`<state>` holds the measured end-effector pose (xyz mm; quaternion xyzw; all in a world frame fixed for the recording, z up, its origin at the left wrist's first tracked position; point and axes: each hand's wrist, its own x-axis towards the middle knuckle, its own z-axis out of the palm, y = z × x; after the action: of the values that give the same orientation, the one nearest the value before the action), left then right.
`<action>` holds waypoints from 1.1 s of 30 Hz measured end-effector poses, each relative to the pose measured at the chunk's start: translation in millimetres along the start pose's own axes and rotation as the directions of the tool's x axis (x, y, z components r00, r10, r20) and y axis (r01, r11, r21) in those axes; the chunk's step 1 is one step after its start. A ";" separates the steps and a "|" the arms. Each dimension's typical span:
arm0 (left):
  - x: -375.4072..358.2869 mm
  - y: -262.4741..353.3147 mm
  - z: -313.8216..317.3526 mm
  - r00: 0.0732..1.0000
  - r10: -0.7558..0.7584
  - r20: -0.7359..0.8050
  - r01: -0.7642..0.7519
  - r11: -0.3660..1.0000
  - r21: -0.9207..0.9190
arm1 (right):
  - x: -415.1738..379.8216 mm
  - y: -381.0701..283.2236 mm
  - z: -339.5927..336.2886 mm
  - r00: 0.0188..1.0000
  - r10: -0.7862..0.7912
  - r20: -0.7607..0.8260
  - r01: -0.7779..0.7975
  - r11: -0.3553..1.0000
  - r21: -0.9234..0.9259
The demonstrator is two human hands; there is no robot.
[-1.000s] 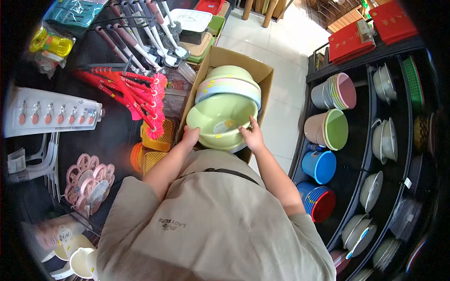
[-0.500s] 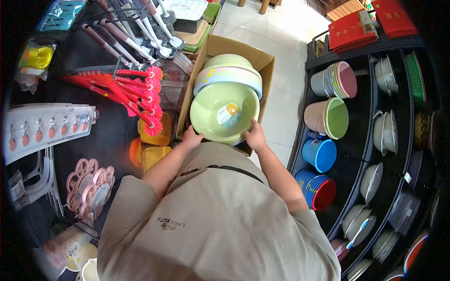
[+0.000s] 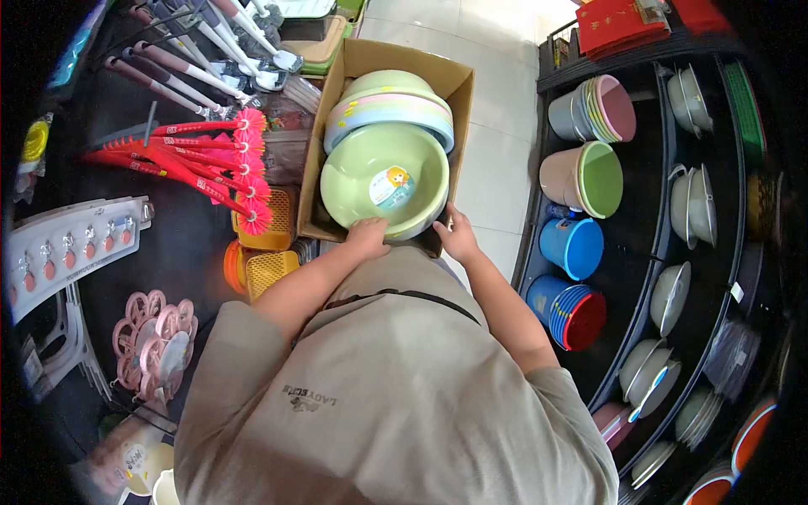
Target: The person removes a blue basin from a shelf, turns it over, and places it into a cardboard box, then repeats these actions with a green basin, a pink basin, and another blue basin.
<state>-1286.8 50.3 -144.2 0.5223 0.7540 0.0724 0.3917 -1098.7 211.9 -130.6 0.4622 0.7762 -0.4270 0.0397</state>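
A light green basin (image 3: pixel 349 181) with a cartoon sticker leans in a cardboard box (image 3: pixel 463 80), in front of a stack of pastel basins (image 3: pixel 387 109). My left hand (image 3: pixel 368 238) lies on the near rim of the green basin, fingers over the edge. At the box's near right corner is my right hand (image 3: pixel 457 236), its thumb and fingers apart around the edge beside the basin. Whether its fingertips touch the basin or only the box cannot be made out.
Shelves on the right hold nested buckets (image 3: pixel 572 248) and metal bowls (image 3: pixel 671 299). Red brushes (image 3: pixel 202 164), yellow baskets (image 3: pixel 271 273) and pink flower-shaped racks (image 3: pixel 156 341) are on the left. Pale floor tiles (image 3: pixel 497 168) run beside the box.
My left hand has moved right from the box's left corner onto the basin's near rim. My right hand has shifted slightly down relative to the basin. The whole view has shifted a little.
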 end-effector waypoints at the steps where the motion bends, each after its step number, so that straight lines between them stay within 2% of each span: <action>1: 4.6 5.8 4.5 1.000 -0.011 0.008 0.011 1.000 0.000 | -5.4 4.6 -4.8 1.000 0.004 -0.001 -0.004 1.000 0.000; 3: 11.4 16.2 12.6 1.000 -0.020 0.020 0.020 1.000 0.000 | -21.6 16.4 -18.9 0.981 0.193 0.021 -0.195 0.973 0.125; 5: 16.7 29.7 15.0 0.996 -0.083 0.017 0.082 0.995 0.059 | -31.7 61.0 -23.7 0.979 0.204 0.008 -0.203 0.973 0.107; 7: 20.5 45.4 14.0 0.992 -0.130 -0.007 0.130 0.990 0.059 | -45.2 100.6 -37.1 0.987 0.157 -0.029 -0.159 0.983 -0.089; 9: 26.8 57.1 21.8 0.984 -0.176 -0.031 0.177 0.982 0.058 | -61.8 140.1 -52.3 0.981 0.191 -0.028 -0.193 0.973 -0.129; 11: 28.1 59.0 35.4 0.940 -0.215 -0.266 0.247 0.964 0.096 | -81.2 169.0 -67.9 0.973 0.231 -0.022 -0.232 0.960 -0.157; 12: 27.6 62.0 40.4 0.939 -0.216 -0.266 0.250 0.963 0.101 | -89.6 182.8 -77.9 0.963 0.267 -0.023 -0.267 0.950 -0.164; 14: 25.7 71.2 45.8 0.874 -0.206 -0.440 0.282 0.953 0.113 | -100.9 208.9 -96.5 0.953 0.301 -0.023 -0.300 0.939 -0.167; 15: 26.2 74.6 47.2 0.874 -0.207 -0.440 0.284 0.952 0.117 | -104.6 222.8 -104.6 0.951 0.310 -0.021 -0.310 0.939 -0.152; 17: 25.1 79.2 50.9 0.798 -0.135 -0.587 0.291 0.940 0.180 | -111.1 249.9 -115.5 0.949 0.315 -0.013 -0.314 0.940 -0.134; 19: 26.6 80.3 55.2 0.805 -0.146 -0.574 0.311 0.929 0.200 | -117.5 275.8 -120.4 0.939 0.343 -0.030 -0.344 0.930 -0.134; 22: 24.8 82.7 54.1 0.766 -0.106 -0.635 0.316 0.921 0.228 | -126.5 310.0 -124.1 0.948 0.317 -0.022 -0.317 0.939 -0.135; 24: 31.2 76.9 53.7 0.867 -0.296 -0.401 0.376 0.917 0.136 | -123.9 325.7 -132.1 0.950 0.312 -0.004 -0.311 0.942 -0.124; 28: 40.5 81.4 47.1 0.849 -0.259 -0.460 0.393 0.892 0.224 | -118.4 336.3 -148.4 0.954 0.292 -0.066 -0.298 0.950 -0.100; 30: 43.7 89.4 38.1 0.853 -0.339 -0.396 0.438 0.878 0.191 | -119.7 335.0 -153.0 0.949 0.301 -0.093 -0.309 0.947 -0.085; 33: 48.7 103.7 11.6 0.865 -0.365 -0.345 0.439 0.883 0.166 | -119.0 336.6 -152.4 0.952 0.277 -0.130 -0.279 0.960 0.000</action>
<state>-1210.4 134.0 -123.5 0.3783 0.9008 -0.0230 0.2119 -727.2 307.3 -190.7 0.5930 0.7084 -0.3791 0.0534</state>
